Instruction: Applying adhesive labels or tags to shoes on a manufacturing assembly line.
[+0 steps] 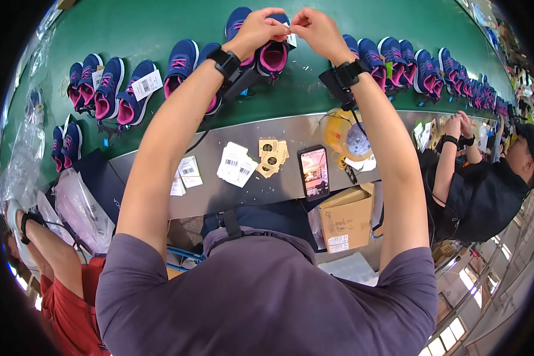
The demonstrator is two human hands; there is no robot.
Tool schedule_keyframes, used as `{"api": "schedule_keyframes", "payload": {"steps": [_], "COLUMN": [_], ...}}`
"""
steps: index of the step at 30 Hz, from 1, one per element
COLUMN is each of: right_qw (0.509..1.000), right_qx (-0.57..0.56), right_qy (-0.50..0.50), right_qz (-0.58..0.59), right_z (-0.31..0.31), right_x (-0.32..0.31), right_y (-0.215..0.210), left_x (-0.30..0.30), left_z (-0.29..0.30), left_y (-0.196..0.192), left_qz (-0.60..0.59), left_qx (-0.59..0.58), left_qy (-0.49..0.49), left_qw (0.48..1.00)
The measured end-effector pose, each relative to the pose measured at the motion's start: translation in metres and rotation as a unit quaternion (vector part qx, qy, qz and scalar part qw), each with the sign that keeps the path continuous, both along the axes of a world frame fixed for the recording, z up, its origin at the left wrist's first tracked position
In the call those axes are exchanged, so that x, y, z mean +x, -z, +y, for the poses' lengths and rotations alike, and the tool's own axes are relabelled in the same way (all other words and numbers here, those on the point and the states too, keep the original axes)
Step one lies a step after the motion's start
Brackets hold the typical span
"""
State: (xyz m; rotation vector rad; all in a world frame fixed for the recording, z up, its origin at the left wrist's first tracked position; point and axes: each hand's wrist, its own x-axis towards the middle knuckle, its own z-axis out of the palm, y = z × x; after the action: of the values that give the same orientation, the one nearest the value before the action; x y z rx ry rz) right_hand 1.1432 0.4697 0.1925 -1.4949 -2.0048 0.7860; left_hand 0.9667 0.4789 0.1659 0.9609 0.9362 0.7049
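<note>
Both hands are meeting above the green conveyor belt (160,35): the left hand (257,28) and right hand (314,26) are pinching a small white tag (292,39) with narrow fingers at the heel of a navy-and-pink shoe (274,56). The shoe is lying just below the fingers, its long axis pointing away from the person. Neighbouring shoes (181,59) are crowding both sides; the steel bench (243,190) nearer is offering open room.

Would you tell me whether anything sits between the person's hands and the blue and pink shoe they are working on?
Nothing visible does. The left hand and right hand meet directly over the blue and pink shoe, pinching a small white tag at it.
</note>
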Motion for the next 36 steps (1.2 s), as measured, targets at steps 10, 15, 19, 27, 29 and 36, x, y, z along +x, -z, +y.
{"api": "schedule_keyframes", "payload": {"steps": [10, 15, 19, 27, 29, 36], "right_qw": [0.989, 0.976, 0.973, 0.962, 0.958, 0.925], "right_qx": [-0.141, -0.142, -0.136, -0.247, -0.241, -0.282], "right_qy": [-0.04, 0.049, 0.066, 0.116, 0.138, 0.176], "right_qz": [-0.02, -0.159, -0.174, -0.02, 0.076, 0.184], "right_z": [-0.224, -0.291, -0.3, -0.295, -0.295, -0.301], "right_x": [-0.035, -0.033, -0.035, -0.01, -0.007, 0.002], "right_y": [-0.068, -0.001, 0.01, 0.013, 0.009, -0.001], "left_x": [-0.058, -0.079, -0.08, -0.065, -0.07, -0.054], "left_z": [-0.167, -0.268, -0.288, -0.287, -0.278, -0.274], "left_y": [-0.039, -0.022, -0.013, -0.01, -0.009, -0.015], "left_qz": [0.433, 0.566, 0.55, 0.534, 0.524, 0.557], "left_qx": [0.142, 0.207, 0.133, 0.113, 0.071, 0.081], "left_qy": [0.086, 0.046, 0.068, -0.008, 0.005, -0.005], "left_qw": [0.886, 0.797, 0.822, 0.838, 0.849, 0.827]}}
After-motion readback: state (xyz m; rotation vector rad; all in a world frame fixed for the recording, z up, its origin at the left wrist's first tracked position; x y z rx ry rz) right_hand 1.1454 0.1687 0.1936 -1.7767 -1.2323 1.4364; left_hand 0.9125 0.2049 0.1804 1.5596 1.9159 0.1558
